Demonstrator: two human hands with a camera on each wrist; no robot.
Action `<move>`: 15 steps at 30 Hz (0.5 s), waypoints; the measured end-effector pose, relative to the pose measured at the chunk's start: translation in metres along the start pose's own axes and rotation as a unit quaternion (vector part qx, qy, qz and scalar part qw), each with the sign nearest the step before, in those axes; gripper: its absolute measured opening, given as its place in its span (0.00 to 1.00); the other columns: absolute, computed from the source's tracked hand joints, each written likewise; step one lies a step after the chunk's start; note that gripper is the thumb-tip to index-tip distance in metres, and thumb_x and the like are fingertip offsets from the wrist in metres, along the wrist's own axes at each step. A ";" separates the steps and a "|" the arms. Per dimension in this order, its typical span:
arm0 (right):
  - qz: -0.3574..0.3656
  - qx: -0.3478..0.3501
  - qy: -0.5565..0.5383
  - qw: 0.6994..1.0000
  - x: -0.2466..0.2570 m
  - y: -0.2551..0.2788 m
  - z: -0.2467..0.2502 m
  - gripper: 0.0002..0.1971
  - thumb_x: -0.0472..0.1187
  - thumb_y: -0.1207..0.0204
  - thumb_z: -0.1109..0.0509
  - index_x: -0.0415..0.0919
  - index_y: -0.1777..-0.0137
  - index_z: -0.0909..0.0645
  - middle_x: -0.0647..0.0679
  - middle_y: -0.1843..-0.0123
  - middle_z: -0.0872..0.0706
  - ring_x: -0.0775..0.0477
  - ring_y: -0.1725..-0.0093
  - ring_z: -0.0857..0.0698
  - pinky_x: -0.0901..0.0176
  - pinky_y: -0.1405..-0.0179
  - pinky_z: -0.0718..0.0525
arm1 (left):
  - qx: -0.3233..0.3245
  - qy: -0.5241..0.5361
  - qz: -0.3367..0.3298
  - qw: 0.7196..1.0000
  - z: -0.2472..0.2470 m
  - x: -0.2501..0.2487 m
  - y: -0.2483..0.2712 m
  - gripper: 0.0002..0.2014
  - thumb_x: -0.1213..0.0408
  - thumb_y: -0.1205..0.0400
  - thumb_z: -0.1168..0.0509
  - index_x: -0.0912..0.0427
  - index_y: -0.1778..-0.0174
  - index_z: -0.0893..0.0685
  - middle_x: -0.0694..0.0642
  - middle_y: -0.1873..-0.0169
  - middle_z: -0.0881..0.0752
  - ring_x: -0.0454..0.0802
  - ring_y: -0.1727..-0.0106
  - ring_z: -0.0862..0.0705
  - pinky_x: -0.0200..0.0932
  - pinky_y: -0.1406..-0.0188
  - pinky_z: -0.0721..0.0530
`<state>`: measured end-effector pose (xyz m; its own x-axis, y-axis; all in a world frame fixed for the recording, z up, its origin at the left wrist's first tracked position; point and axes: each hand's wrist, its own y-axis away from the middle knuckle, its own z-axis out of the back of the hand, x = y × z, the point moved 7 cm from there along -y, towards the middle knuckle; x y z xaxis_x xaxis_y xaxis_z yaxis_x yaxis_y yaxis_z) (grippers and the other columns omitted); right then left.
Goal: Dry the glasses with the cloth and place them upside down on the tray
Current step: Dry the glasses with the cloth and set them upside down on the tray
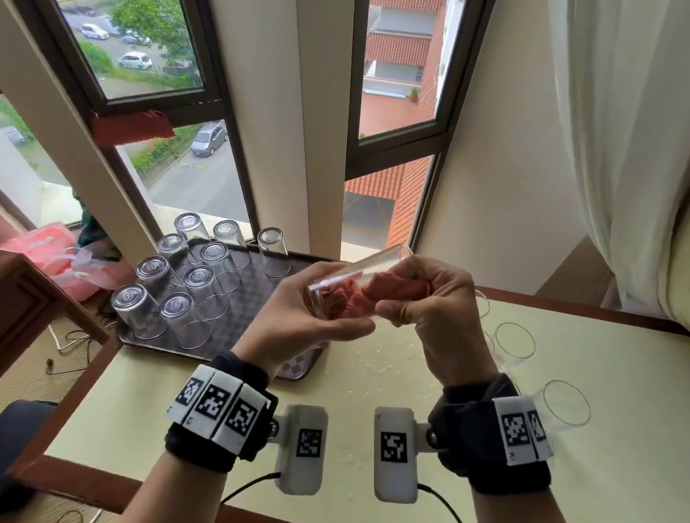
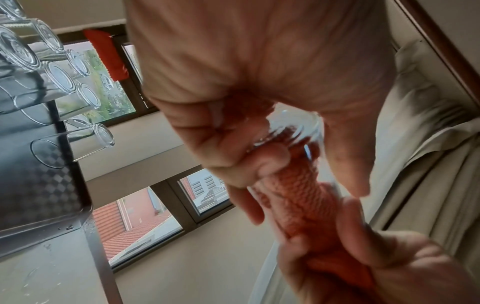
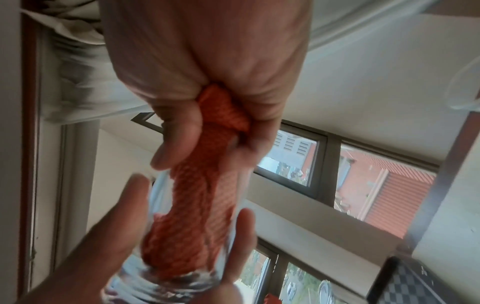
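Above the cream table [image 1: 626, 460] my left hand [image 1: 332, 305] grips a clear glass [image 1: 359, 268] lying sideways, its mouth toward the right. My right hand [image 1: 405, 301] grips a red cloth [image 1: 394, 288] whose other end is stuffed inside the glass. In the right wrist view the cloth [image 3: 197, 205] fills the glass [image 3: 161, 281] nearly down to its thick base. In the left wrist view, too, the cloth [image 2: 298, 195] runs into the glass [image 2: 293, 131]. A dark checkered tray [image 1: 251, 308] at the left carries several glasses [image 1: 199, 280] standing upside down.
Two upright glasses [image 1: 514, 340] [image 1: 567, 402] and the edge of a third stand on the table right of my right wrist. A pink plastic bag [image 1: 53, 251] and wooden furniture [image 1: 17, 302] lie left of the tray. A white curtain [image 1: 624, 157] hangs at the right.
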<state>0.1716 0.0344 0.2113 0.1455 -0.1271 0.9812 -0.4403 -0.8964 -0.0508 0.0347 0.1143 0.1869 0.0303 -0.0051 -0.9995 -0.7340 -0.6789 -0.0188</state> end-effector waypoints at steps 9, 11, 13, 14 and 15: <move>-0.032 0.040 0.067 0.996 -0.001 -0.005 -0.002 0.18 0.33 0.36 0.19 0.26 0.49 0.19 0.44 0.60 0.12 0.46 0.64 0.16 0.59 0.78 0.22 | -0.042 -0.084 -0.088 0.992 0.006 -0.015 0.002 0.41 0.53 0.41 0.16 0.63 0.32 0.18 0.55 0.47 0.09 0.52 0.52 0.07 0.46 0.54 0.08; -0.017 0.034 0.069 0.997 0.004 -0.005 -0.002 0.13 0.24 0.34 0.20 0.26 0.52 0.18 0.43 0.62 0.13 0.46 0.66 0.19 0.59 0.79 0.24 | -0.046 -0.083 -0.097 0.991 0.005 -0.015 0.002 0.41 0.54 0.40 0.15 0.63 0.31 0.19 0.57 0.44 0.09 0.55 0.49 0.07 0.49 0.50 0.08; -0.007 0.021 0.038 0.999 0.007 -0.005 0.000 0.12 0.15 0.36 0.26 0.27 0.57 0.18 0.45 0.66 0.13 0.48 0.69 0.17 0.62 0.78 0.22 | -0.035 -0.042 -0.075 0.996 0.002 -0.010 0.000 0.39 0.63 0.38 0.14 0.64 0.32 0.20 0.58 0.45 0.09 0.52 0.50 0.08 0.43 0.52 0.09; -0.001 0.017 0.014 1.000 0.008 -0.005 0.001 0.14 0.11 0.38 0.30 0.27 0.60 0.19 0.46 0.68 0.12 0.49 0.68 0.14 0.62 0.76 0.19 | -0.026 -0.018 -0.054 0.998 -0.001 -0.008 0.000 0.36 0.64 0.37 0.14 0.62 0.34 0.20 0.56 0.48 0.09 0.48 0.53 0.08 0.38 0.57 0.10; 0.004 0.017 -0.001 1.000 0.008 -0.006 0.001 0.16 0.09 0.41 0.32 0.27 0.62 0.19 0.46 0.68 0.12 0.50 0.66 0.12 0.62 0.74 0.16 | -0.021 -0.001 -0.032 0.999 -0.003 -0.006 -0.001 0.33 0.61 0.36 0.14 0.59 0.37 0.19 0.53 0.54 0.08 0.44 0.60 0.10 0.34 0.63 0.13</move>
<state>0.1763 0.0378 0.2196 0.1442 -0.1357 0.9802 -0.4116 -0.9090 -0.0653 0.0372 0.1129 0.1933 0.0750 0.0409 -0.9963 -0.7007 -0.7087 -0.0818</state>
